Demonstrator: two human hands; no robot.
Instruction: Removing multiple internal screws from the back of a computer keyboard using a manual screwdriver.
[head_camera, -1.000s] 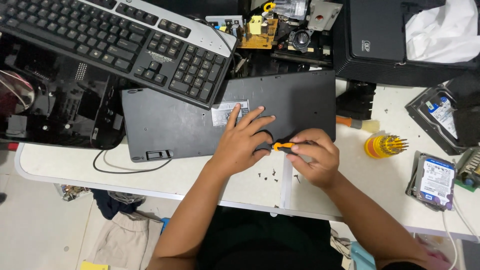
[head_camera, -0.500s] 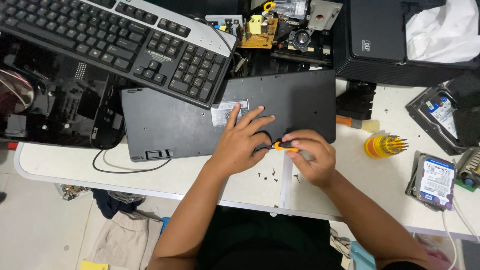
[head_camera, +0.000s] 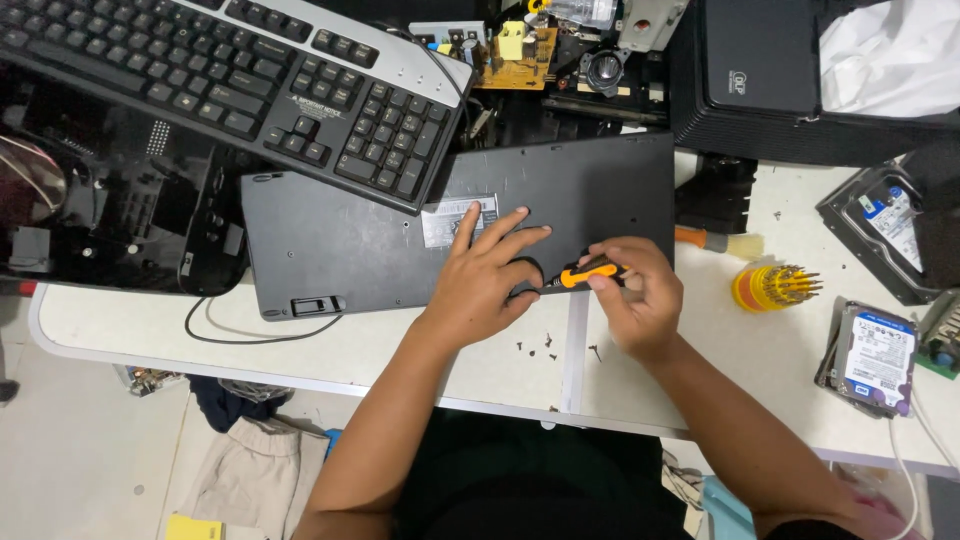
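Head view shows the left hand (head_camera: 480, 285) pressed flat, fingers spread in an open grip, on the back of an upturned black keyboard (head_camera: 380, 235) lying on the white table (head_camera: 330, 345). Just beside it, the right hand (head_camera: 640, 300) has its grip clamped on a small orange-and-black screwdriver (head_camera: 578, 274), its tip meeting the keyboard's near edge by the left thumb. Loose dark screws (head_camera: 548, 345) lie on the table near both hands; a second keyboard (head_camera: 230, 75) overlaps the upturned one's far corner.
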